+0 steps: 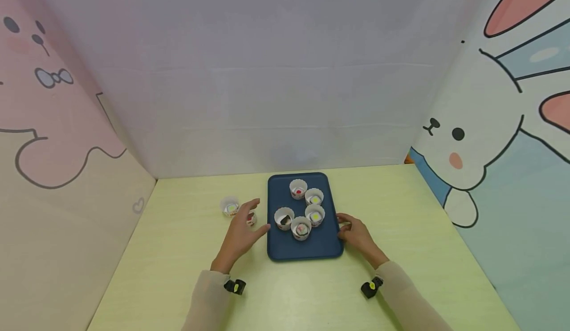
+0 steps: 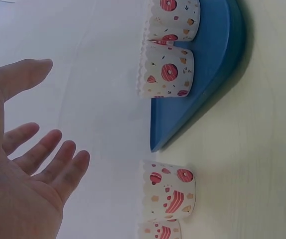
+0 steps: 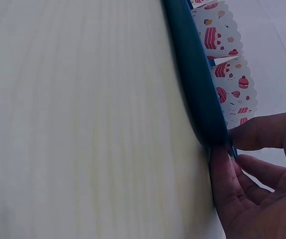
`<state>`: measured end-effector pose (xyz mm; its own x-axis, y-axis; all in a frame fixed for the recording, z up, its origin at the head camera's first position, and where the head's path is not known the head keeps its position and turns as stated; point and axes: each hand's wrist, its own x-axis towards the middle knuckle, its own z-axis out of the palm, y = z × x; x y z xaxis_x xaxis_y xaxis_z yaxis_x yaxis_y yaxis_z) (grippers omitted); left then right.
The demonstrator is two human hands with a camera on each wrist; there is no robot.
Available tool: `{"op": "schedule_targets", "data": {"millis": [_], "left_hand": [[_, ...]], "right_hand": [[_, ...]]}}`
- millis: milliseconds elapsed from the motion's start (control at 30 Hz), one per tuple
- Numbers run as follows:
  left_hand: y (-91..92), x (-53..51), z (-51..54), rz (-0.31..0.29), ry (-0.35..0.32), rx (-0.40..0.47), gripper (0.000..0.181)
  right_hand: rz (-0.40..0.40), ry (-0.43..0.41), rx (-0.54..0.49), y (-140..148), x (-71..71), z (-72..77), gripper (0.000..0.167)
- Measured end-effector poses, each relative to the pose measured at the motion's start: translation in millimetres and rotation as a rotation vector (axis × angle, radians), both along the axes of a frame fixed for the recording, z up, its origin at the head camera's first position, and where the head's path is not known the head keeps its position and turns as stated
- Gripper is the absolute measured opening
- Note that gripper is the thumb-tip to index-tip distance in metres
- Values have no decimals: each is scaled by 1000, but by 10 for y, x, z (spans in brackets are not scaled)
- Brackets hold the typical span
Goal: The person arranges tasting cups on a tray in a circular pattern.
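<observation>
A dark blue tray (image 1: 305, 252) lies on the table, carrying several paper baking cups with small items in them. One cup (image 1: 284, 218) near its left side has something dark inside. My right hand (image 1: 357, 234) pinches the tray's right edge; the right wrist view shows thumb and fingers on the rim (image 3: 195, 94). To the left of the tray, my left hand (image 1: 240, 234) is spread, holding nothing. Two more cups stand on the table by it: a white cup (image 1: 229, 206) and a second cup (image 1: 252, 219) partly hidden behind the fingers. Red cake and donut prints cover the cups (image 2: 169, 191).
The pale yellow-green table (image 1: 178, 252) meets a white curtain (image 1: 285, 98) at the back. Printed side panels stand at left and right, the right one with a rabbit (image 1: 454, 158). A small black device (image 1: 235, 286) sits on each wrist.
</observation>
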<state>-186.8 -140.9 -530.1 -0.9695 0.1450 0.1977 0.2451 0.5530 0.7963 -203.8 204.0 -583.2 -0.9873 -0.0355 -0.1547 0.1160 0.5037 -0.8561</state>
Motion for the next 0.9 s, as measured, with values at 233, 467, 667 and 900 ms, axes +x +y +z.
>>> {"op": "schedule_targets", "data": {"millis": [233,467,667,900], "left_hand": [[-137,4,-5,24,4,17,72],[-278,-20,-96,47,42,42,72],[-349,0,-125,93,25,51,72],[-396,-8,-192,124,9,49,73]], "right_hand": [[-2,-3,8,4,-2,-28,61],[-10,-4,8,-1,-3,-15,62],[0,8,19,-3,-1,-16,62],[1,10,23,6,-8,-50,62]]}}
